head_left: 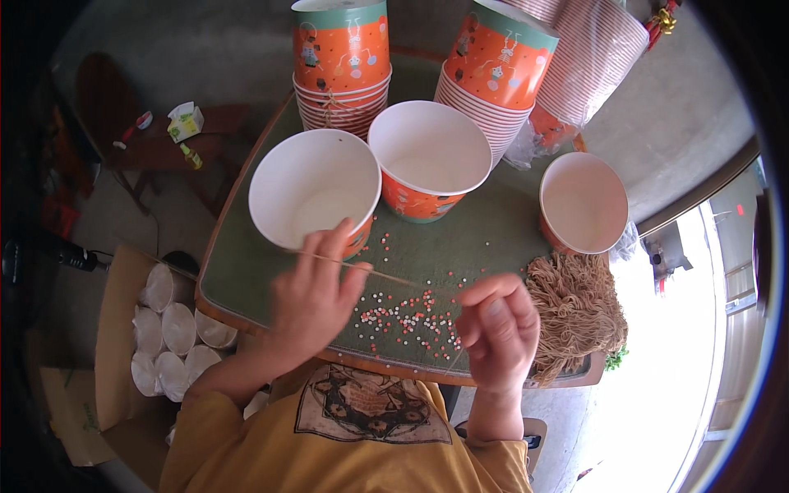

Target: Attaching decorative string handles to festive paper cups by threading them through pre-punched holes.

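A thin tan string [396, 279] stretches between my two hands above the table. My left hand [312, 287] pinches one end near the rim of a white-lined orange paper bucket [306, 177]. My right hand [498, 329] has its fingers closed on the other end, and a loose tail hangs below it. Small round orange and white bits [415, 316] lie scattered on the tabletop under the string. Just right of my right hand rests a bundle of tan strings [577, 312]. A second paper bucket [427, 148] stands behind, touching or close to the first.
Two upside-down bucket stacks [341, 57] [497, 62] rise at the back of the green table [234, 267]. Beside them leans a plastic-wrapped stack [596, 57]. A single bucket [582, 205] stands at right. Left on the floor, a cardboard box [119, 329] holds several wrapped buckets.
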